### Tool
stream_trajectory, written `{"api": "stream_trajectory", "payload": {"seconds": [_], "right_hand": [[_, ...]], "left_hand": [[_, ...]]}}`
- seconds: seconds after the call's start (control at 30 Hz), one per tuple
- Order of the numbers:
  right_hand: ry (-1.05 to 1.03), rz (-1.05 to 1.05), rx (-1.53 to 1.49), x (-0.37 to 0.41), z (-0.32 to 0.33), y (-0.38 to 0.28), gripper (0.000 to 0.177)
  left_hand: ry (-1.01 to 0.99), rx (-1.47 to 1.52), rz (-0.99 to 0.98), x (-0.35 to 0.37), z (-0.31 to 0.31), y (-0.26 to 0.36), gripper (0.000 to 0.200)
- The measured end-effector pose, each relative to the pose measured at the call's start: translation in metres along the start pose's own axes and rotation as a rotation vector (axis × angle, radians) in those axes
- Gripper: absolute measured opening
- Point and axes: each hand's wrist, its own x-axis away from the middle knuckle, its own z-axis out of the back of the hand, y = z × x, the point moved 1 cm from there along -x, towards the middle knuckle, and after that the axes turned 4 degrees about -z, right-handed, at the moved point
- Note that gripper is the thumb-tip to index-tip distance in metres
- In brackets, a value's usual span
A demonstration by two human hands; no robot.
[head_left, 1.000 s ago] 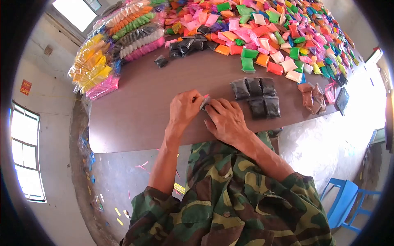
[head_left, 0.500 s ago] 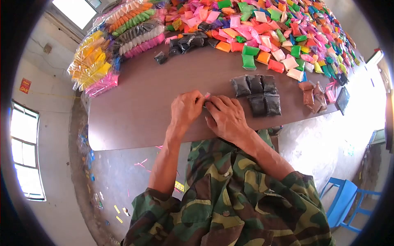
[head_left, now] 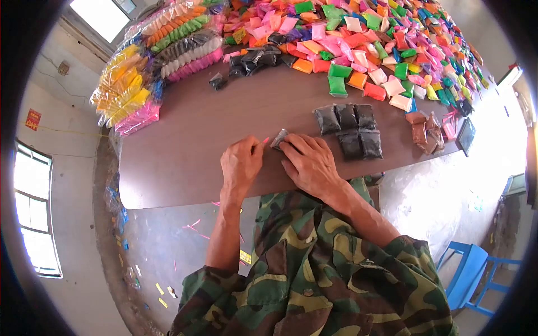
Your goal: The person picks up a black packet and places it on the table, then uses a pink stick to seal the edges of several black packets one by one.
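My left hand [head_left: 241, 161] is closed, with a small pink strip [head_left: 265, 140] pinched between thumb and forefinger. Beside it, my right hand [head_left: 311, 162] grips a small dark packet [head_left: 278, 139] in clear wrap; its fingers cover most of the packet. A gap separates the strip from the packet. Just right of my right hand, several filled black packets [head_left: 351, 144] lie side by side in two rows on the brown table [head_left: 185, 151].
A heap of colourful packets [head_left: 358, 39] covers the table's far side. Bagged rows of packets [head_left: 126, 78] are stacked at far left. One black packet [head_left: 218, 82] lies alone. Brown packets [head_left: 428, 134] sit at right, near a blue stool [head_left: 471, 274] on the floor.
My left hand has moved left and slightly down, away from my right hand, with the pink strip in its fingers. More of the dark packet in my right hand now shows.
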Motion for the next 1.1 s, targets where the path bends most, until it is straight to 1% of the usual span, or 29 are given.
{"api": "stream_trajectory", "payload": {"seconds": [0.1,0.2,0.27,0.37,0.47,0.57,0.6,0.67,0.77,0.97,1.07,1.1], "right_hand": [[0.106,-0.03,-0.11,0.002,0.004,-0.004,0.036],[0.171,-0.088,-0.092,0.007,0.009,-0.005,0.037],[0.139,-0.07,-0.066,0.013,0.006,0.002,0.036],[0.132,-0.05,-0.048,0.013,0.006,0.004,0.033],[0.125,-0.055,-0.04,0.015,0.004,0.004,0.031],[0.143,-0.058,-0.041,0.014,0.004,0.006,0.03],[0.147,-0.061,-0.047,0.017,0.004,0.005,0.03],[0.164,-0.046,-0.048,0.016,0.005,0.004,0.03],[0.162,-0.05,-0.039,0.014,0.004,0.003,0.029],[0.128,-0.054,-0.025,0.016,0.003,0.005,0.029],[0.114,-0.051,-0.031,0.017,0.005,0.005,0.03],[0.114,-0.043,-0.036,0.016,0.005,0.005,0.03]], "left_hand": [[-0.017,0.126,0.03,0.005,0.004,0.015,0.018],[-0.047,0.191,0.001,0.007,-0.001,0.032,0.02],[-0.067,0.205,-0.02,0.007,-0.004,0.039,0.02],[-0.041,0.081,-0.114,0.002,-0.007,0.039,0.021],[-0.018,-0.023,-0.099,-0.009,-0.011,0.024,0.018],[-0.073,0.093,-0.044,-0.011,-0.001,0.028,0.019],[-0.081,0.095,-0.094,-0.006,-0.002,0.031,0.019],[-0.081,0.096,-0.192,0.0,-0.005,0.038,0.019],[-0.111,0.103,-0.129,-0.009,-0.005,0.039,0.019],[-0.11,-0.065,-0.176,-0.017,-0.004,0.044,0.021],[-0.126,0.01,-0.215,-0.006,0.003,0.048,0.021],[-0.102,0.016,-0.201,-0.007,0.001,0.043,0.021]]}}
